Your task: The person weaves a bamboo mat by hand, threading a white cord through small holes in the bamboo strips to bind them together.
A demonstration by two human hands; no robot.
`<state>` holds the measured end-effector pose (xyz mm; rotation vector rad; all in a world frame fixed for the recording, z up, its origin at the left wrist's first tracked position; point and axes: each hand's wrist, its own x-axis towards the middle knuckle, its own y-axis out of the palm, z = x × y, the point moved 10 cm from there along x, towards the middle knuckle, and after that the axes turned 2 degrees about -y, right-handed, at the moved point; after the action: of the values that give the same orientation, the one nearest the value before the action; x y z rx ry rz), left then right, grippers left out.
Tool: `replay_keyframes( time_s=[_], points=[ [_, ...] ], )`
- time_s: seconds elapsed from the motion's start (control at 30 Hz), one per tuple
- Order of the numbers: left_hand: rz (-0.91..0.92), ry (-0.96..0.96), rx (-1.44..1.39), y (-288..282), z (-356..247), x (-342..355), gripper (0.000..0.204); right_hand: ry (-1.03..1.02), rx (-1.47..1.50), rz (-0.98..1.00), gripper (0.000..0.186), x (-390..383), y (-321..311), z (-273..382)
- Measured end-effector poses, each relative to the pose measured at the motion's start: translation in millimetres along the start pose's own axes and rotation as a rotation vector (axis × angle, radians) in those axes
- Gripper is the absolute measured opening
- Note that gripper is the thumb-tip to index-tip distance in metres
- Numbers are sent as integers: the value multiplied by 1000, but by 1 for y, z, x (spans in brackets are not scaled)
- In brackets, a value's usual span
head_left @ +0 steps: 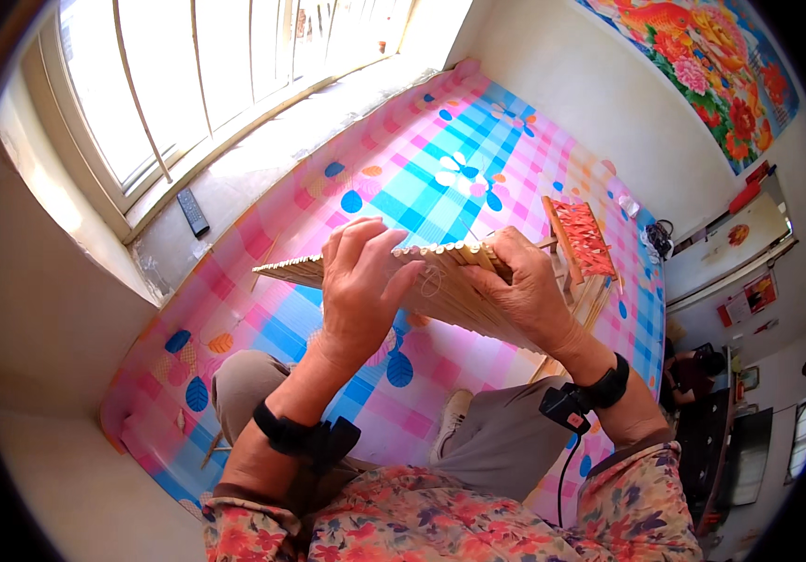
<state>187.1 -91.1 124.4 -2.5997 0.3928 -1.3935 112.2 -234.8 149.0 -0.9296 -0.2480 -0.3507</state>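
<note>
A panel of thin, pale stalks (464, 304), laid side by side like a mat, is held up in front of me over my lap. The cut stalk ends line its upper edge. My left hand (361, 286) grips that edge near the middle, thumb on the near face and fingers over the top. At the right end, my right hand (520, 290) is closed around the outer stalks. A fine, pale loop of thread (431, 278) shows against the near face between my hands. The fingertips behind the panel are partly hidden.
Below lies a pink and blue checked sheet (431, 356). A small wooden stool (576, 239) with a red woven seat stands to the right, beside loose stalks (590, 304). A remote control (193, 213) rests on the windowsill at left. Another person (694, 370) is far right.
</note>
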Motion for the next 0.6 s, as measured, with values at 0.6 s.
replay_keyframes(
  time_s=[0.6],
  points=[
    [-44,-780,-1022,48,64,-47,8,190,68,-73,29,5,17,-5]
  ],
)
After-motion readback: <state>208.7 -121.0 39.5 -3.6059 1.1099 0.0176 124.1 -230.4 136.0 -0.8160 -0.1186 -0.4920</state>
